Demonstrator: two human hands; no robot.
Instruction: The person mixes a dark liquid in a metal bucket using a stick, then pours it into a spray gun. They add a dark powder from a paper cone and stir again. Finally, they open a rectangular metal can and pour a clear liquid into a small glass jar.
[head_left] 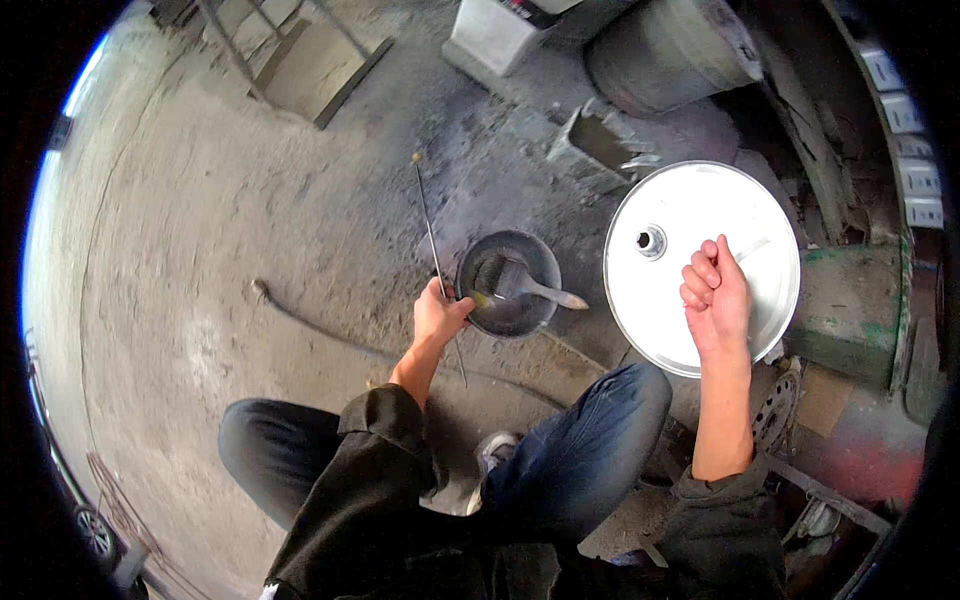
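Observation:
My left hand [440,315] is closed round a thin metal rod [430,222] that slants up and away, with a small yellowish tip at its far end. Its thumb lies at the left rim of a round dark bowl [543,256] on the floor. Inside the bowl rests a wide paintbrush [530,287], its pale handle sticking out over the right rim. Over the white top of a drum [640,310], my right hand [718,295] is held with fingers curled in. Whatever it may hold is hidden.
A dark hose [330,335] runs across the floor behind my left wrist. Farther off stand an open square tin [590,150], a grey barrel [665,60] and a white container [492,38]. A greenish drum [850,310] lies to the right, near a perforated metal disc [775,410].

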